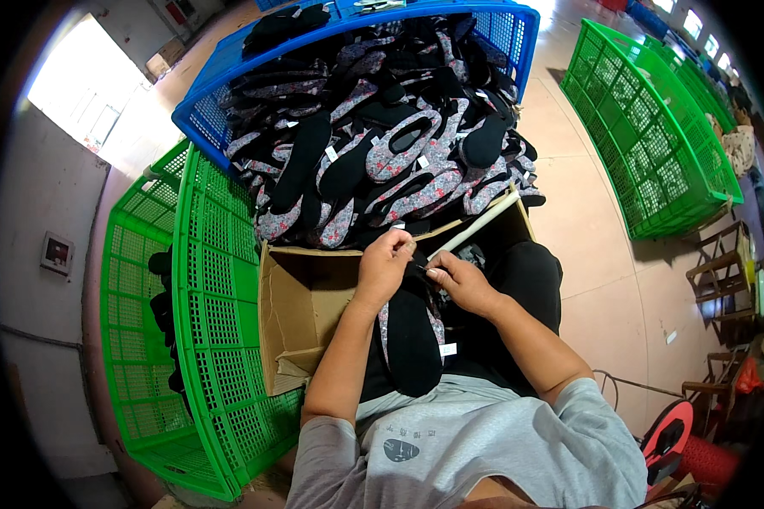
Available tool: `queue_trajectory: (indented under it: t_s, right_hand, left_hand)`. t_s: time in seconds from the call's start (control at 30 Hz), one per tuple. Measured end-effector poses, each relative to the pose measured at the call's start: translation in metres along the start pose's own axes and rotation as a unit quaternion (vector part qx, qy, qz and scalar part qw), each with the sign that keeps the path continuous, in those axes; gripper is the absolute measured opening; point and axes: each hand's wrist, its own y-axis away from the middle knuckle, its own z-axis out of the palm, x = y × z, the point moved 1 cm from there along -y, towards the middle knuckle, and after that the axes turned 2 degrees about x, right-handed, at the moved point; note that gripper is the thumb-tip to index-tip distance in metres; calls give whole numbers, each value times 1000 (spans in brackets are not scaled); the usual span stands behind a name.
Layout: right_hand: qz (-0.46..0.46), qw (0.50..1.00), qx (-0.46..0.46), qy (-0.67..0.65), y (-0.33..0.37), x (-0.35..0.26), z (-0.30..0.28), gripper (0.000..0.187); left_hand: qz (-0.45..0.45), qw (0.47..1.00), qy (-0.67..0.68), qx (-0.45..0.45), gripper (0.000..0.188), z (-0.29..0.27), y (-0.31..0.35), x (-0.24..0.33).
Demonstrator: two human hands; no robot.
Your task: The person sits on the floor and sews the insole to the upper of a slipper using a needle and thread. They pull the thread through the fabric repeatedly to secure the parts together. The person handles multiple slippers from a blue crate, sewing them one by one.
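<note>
- Head view: slipper sole-up on our lap, prob. to steady it.
- Our L hand & R hand look pinched on its far end.
- Crate ahead, likely for easy reach.

On the near side, a grey shirt is carrying a dark, rounded emblem on its front, and a short row of small dark characters is running just beside it. A small white tag is sticking out at the right edge of the near, black-soled slipper. Farther off, more white tags are showing among the floral and black slippers (mere pale specks from here). On the left wall, a white-framed panel is perhaps bearing print, but it is appearing too small to tell. No tag's lettering is coming through legibly.
</note>
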Motion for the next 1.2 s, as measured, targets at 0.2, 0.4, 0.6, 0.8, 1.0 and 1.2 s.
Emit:
queue_trajectory:
  t_s: [0.2, 0.4, 0.6, 0.8, 1.0, 1.2]
  right_hand:
    - [-1, 999, 21, 29, 8, -6, -1, 43]
    - [18, 995, 8, 96, 10, -18, -1, 51]
    - [-17, 997, 39, 62, 10, -3, 7, 46]
    - [4, 999, 28, 41, 11, 4, 9, 45]
    - [20, 999, 28, 8, 17, -6, 10, 39]
    - [15, 986, 162, -30, 14, 12, 17, 35]
  left_hand:
    - [-26, 988, -47, 143, 15, -46, 6, -32]
    - [27, 909, -380, 172, 34, -86, 41, -53]
    - [-52, 994, 51, 80, 23, -60, 56, -26]
    - [-72, 996, -27, -40, 25, -47, 69, -10]
    - [-142, 989, 26, -32, 20, -44, 75, -34]
    - [38, 961, -225, 154, 24, -34, 80, -4]
